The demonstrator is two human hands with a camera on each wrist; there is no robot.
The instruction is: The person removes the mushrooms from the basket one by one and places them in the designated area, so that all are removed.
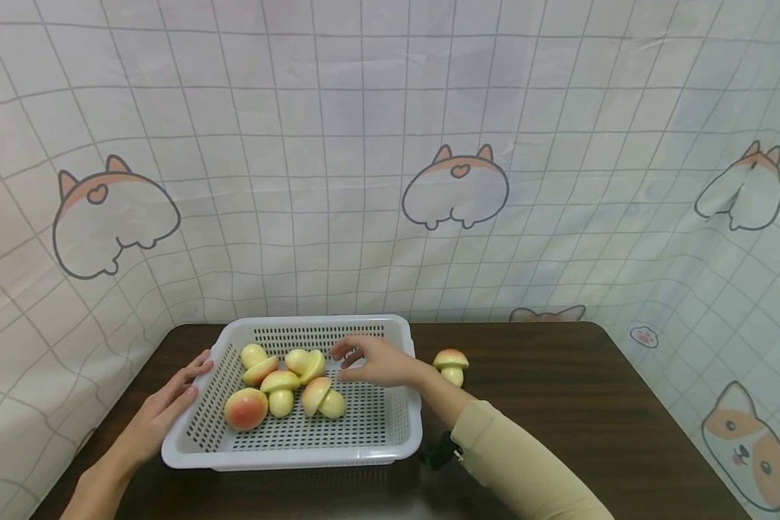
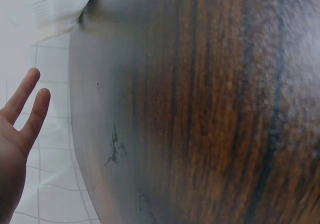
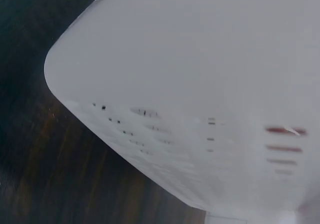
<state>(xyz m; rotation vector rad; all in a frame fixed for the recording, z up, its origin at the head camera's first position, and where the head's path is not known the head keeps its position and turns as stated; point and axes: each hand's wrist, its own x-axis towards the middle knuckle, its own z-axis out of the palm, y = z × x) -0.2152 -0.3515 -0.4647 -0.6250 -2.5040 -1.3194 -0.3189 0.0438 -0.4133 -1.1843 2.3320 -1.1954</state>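
Note:
Several toy mushrooms (image 1: pixel 281 393), pale yellow with reddish caps, lie in a white perforated plastic basket (image 1: pixel 305 456), mostly toward its left half. My left hand (image 1: pixel 162 412) rests on the basket's left rim with its fingers extended; the left wrist view catches part of this hand (image 2: pixel 20 129) with two fingers stretched out. Above the right part of the basket hovers my right hand (image 1: pixel 378 361), fingers loosely bent and nothing visible between them. One mushroom lies just left of those fingertips. The right wrist view is filled by the basket's pale outer side (image 3: pixel 175 59), with the hand out of sight.
Another toy mushroom (image 1: pixel 451 361) is on the dark wooden table (image 1: pixel 559 412), right of the basket and behind my right forearm. A small black device (image 1: pixel 438 451) hangs at the right wrist. White gridded cloth (image 1: pixel 364 238) with dog drawings encloses the back and sides.

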